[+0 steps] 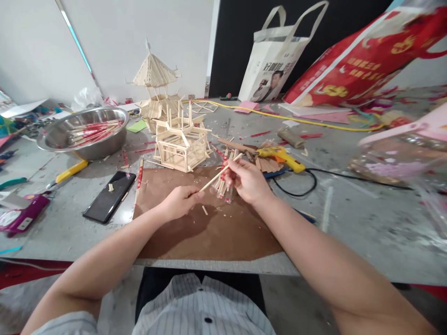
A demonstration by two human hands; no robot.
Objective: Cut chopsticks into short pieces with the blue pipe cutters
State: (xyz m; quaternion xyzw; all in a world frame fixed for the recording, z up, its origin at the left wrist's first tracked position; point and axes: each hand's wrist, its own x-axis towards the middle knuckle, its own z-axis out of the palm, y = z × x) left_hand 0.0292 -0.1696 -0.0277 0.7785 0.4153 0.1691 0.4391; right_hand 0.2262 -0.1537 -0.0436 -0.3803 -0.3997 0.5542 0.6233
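Note:
A thin pale wooden stick (213,179) slants up to the right between my hands, above a brown sheet (209,237). My left hand (181,201) pinches its lower end. Around its upper part the fingers of my right hand (247,179) are closed. Behind and below the right hand lies a bundle of chopsticks in red-printed wrappers (223,188). Just beyond my hands stands an open frame of glued sticks (181,144). Farther back rises a stick-built pagoda model (155,74) with a pointed roof.
At the left are a steel bowl (104,139) of wrapped chopsticks, a yellow-handled cutter (71,171), a black phone (109,197) and a purple box (30,216). A yellow glue gun (282,156) with a black cord lies right of my hands. Bags (272,60) stand behind.

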